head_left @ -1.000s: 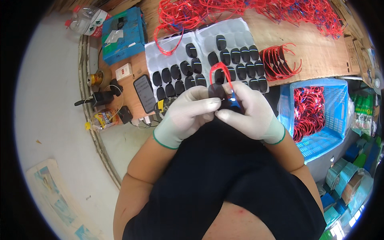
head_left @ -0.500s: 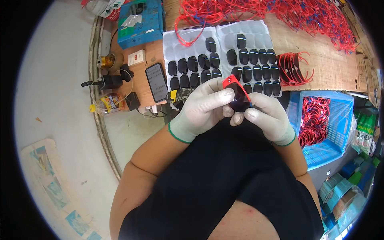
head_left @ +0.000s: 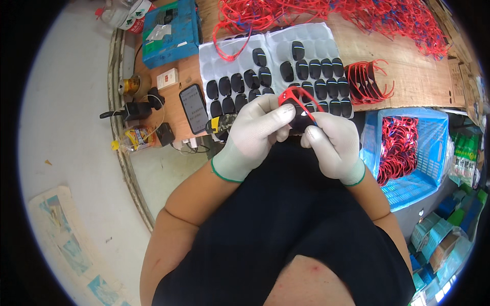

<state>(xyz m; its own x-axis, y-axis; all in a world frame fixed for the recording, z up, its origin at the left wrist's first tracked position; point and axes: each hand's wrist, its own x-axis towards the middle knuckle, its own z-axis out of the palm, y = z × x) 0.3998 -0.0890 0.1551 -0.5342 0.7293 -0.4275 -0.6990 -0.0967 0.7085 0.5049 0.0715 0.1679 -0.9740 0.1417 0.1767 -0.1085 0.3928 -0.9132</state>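
Observation:
A pair of red sunglasses (head_left: 287, 96) is held between my two white-gloved hands. My left hand (head_left: 253, 127) pinches its left corner between thumb and fingers. At the opposite side, my right hand (head_left: 334, 145) closes on the red piece near a small blue part. A dark lens shows between the hands, partly covered by the fingers. Just beyond them lies a white sheet (head_left: 224, 55) with round pockets, carrying rows of dark lenses (head_left: 237, 83), many with a pale stripe.
Red frames lie heaped (head_left: 393, 25) along the far side. A row of red glasses (head_left: 366, 81) stands right of the sheet. A blue crate (head_left: 431, 171) holds more. To the left are a phone (head_left: 194, 109), a blue box (head_left: 185, 30), a bottle (head_left: 137, 138) and a can (head_left: 130, 84).
The sunglasses have tilted in my hands: the red frame now shows as a curved loop, with less of the dark lens visible. Both hands keep hold, and the whole view has shifted slightly.

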